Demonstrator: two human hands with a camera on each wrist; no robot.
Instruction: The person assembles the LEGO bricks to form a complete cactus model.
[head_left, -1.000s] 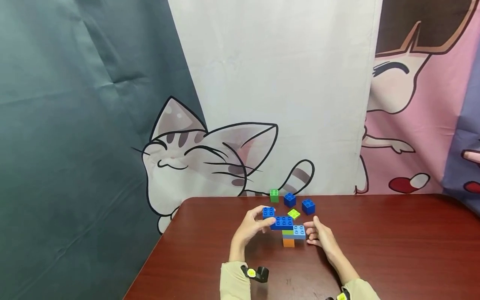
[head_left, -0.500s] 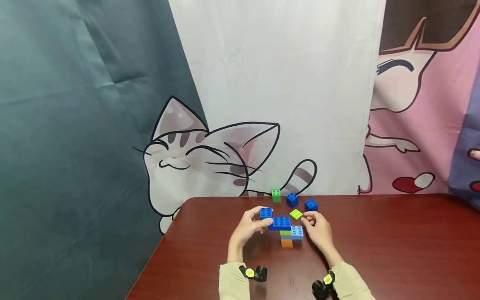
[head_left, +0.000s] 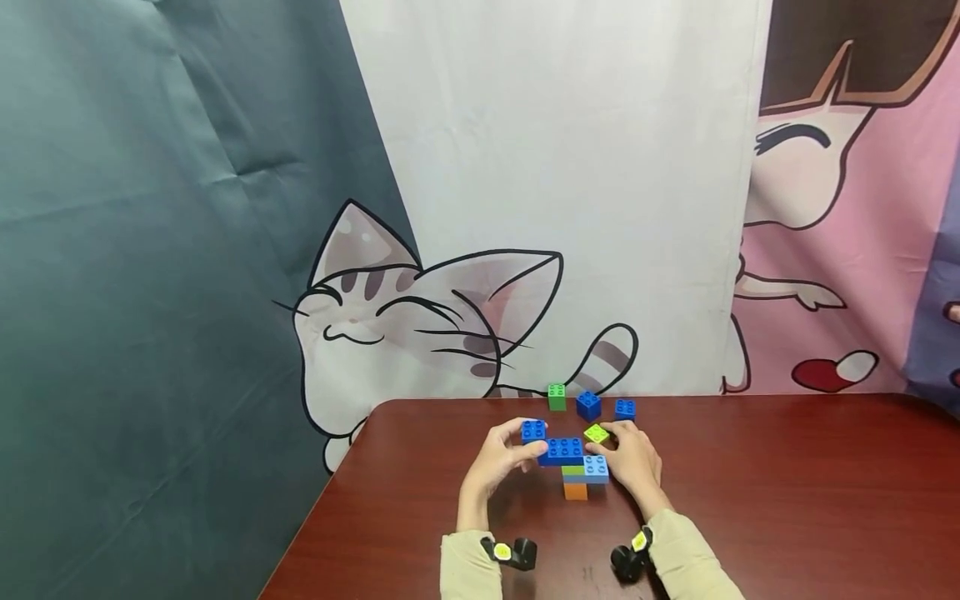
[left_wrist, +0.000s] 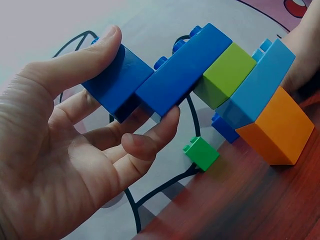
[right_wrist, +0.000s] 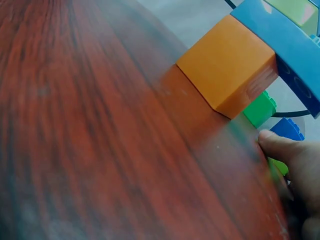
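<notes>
My left hand (head_left: 498, 457) grips a small blue brick (left_wrist: 117, 82) at the upper left end of a stepped brick assembly, thumb on one side and fingers on the other. Joined below it are a longer blue brick (left_wrist: 187, 70), a lime brick (left_wrist: 226, 75), a light blue brick (left_wrist: 262, 82) and an orange brick (left_wrist: 282, 127) at the bottom. My right hand (head_left: 633, 458) pinches a thin lime brick (head_left: 596, 433) just behind the assembly, and it looks slightly tilted. In the right wrist view, the thumb (right_wrist: 280, 145) hides most of it.
Farther back on the brown table (head_left: 787, 492) stand a green brick (head_left: 557, 397), a blue brick (head_left: 588, 406) and another blue brick (head_left: 625, 409), partly hidden by the right hand. A printed cloth (head_left: 600, 208) hangs behind the table.
My right hand has moved from beside the light blue brick, back and inward to the thin lime brick, and now pinches it. The left hand keeps its grip, nearly still.
</notes>
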